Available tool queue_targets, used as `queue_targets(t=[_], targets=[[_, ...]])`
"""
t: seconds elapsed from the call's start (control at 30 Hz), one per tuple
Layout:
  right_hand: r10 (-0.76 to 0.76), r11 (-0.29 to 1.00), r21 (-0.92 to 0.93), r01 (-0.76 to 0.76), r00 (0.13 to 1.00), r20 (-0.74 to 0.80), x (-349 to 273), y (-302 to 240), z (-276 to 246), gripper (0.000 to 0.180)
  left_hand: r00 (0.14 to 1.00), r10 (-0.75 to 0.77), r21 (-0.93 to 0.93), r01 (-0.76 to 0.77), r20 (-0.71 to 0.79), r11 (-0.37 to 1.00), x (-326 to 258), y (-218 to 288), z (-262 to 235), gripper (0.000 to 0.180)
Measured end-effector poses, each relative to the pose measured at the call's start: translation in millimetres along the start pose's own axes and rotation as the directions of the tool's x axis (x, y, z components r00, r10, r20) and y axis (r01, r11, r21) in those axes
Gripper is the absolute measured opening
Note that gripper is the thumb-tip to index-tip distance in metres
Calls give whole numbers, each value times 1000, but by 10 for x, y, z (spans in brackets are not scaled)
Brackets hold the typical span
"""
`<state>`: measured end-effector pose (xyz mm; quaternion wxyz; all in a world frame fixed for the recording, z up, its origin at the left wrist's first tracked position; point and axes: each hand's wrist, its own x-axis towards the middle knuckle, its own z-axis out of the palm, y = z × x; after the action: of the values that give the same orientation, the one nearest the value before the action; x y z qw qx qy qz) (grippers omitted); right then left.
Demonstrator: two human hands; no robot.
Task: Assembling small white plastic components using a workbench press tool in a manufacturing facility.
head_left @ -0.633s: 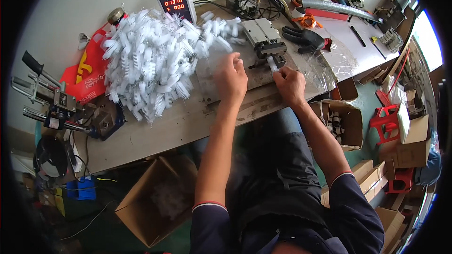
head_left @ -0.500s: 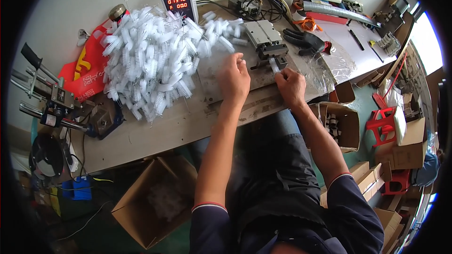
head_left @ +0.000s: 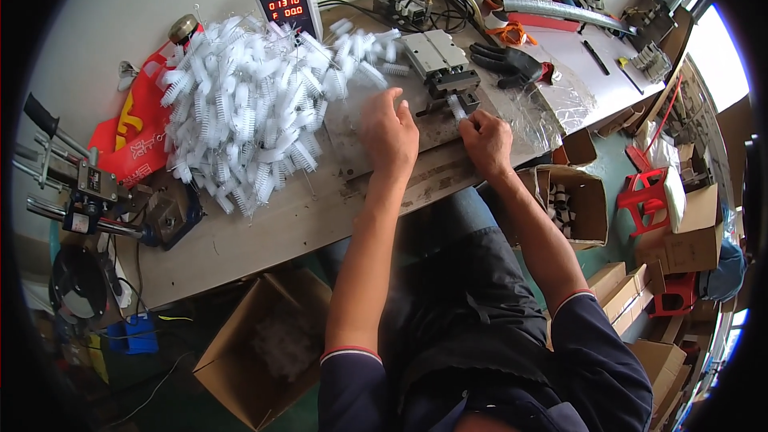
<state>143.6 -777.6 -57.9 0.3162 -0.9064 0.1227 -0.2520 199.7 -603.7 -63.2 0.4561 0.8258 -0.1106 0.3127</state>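
My right hand (head_left: 486, 141) is closed, its thumb and fingers pinching the near end of a small white bristle brush (head_left: 457, 109). The brush's other end reaches into the dark jaws of a small metal clamping device (head_left: 441, 64) on the bench. To the left of it, my left hand (head_left: 390, 134) hovers over the bench, fingers loosely bent and a little apart at the tips, with nothing visible in them; its outer side is blurred. A big heap of white bristle brushes (head_left: 248, 104) with thin wire ends lies further left.
Behind the heap stands a counter box (head_left: 290, 5) with a red display. A black glove (head_left: 512, 64) lies right of the device. A lever press (head_left: 100, 184) occupies the bench's left end. Below are an open carton (head_left: 224, 360) with white pieces and another carton (head_left: 588, 200) at right.
The whole view has shifted slightly, so the bench things sit a little further left. My left hand's fingertips have parted slightly. My right hand keeps its place at the device.
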Motion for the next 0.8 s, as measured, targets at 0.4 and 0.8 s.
queue_targets(t=[0.4, 0.8], targets=[[-16, 999, 29, 16, 1000, 0, 2, 40, 9, 21, 999, 27, -38, -28, -44, 999, 4, 21, 15, 26], [72, 987, 144, -66, 997, -39, 37, 56, -23, 29, 970, 194, 64, -205, 149, 977, -55, 143, 75, 20]])
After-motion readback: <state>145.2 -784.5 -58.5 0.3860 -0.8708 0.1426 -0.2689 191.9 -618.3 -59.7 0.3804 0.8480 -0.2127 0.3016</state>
